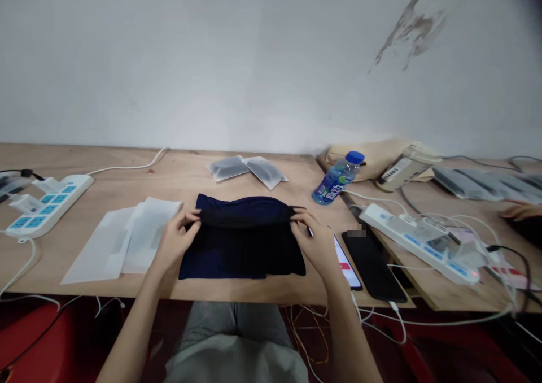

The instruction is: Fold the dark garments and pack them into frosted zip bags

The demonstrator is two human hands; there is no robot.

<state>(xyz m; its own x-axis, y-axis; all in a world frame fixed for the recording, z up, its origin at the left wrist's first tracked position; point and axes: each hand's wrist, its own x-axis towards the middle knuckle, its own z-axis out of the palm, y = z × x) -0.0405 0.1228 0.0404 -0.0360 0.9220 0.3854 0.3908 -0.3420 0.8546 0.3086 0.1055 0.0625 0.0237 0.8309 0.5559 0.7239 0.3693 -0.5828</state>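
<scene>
A dark cloth garment lies spread on the table in front of me, a black piece (249, 247) over a navy blue piece (220, 267). Whether these are two garments or one is hard to tell. My left hand (180, 233) pinches the upper left corner of the black cloth between thumb and fingers. At its upper right corner, my right hand (313, 233) grips the same cloth, with the edge stretched between both hands. Frosted plastic bags (148, 233) lie flat just left of my left hand. Beside my right forearm is a phone with a lit screen (348, 264).
Two filled frosted packets (265, 171) lie toward the wall. A blue-capped bottle (339, 178), a coffee cup (406, 168) and a black phone (372, 264) stand or lie to the right. Power strips (417, 244) with cables flank both sides. Another person's hand (523, 210) shows far right.
</scene>
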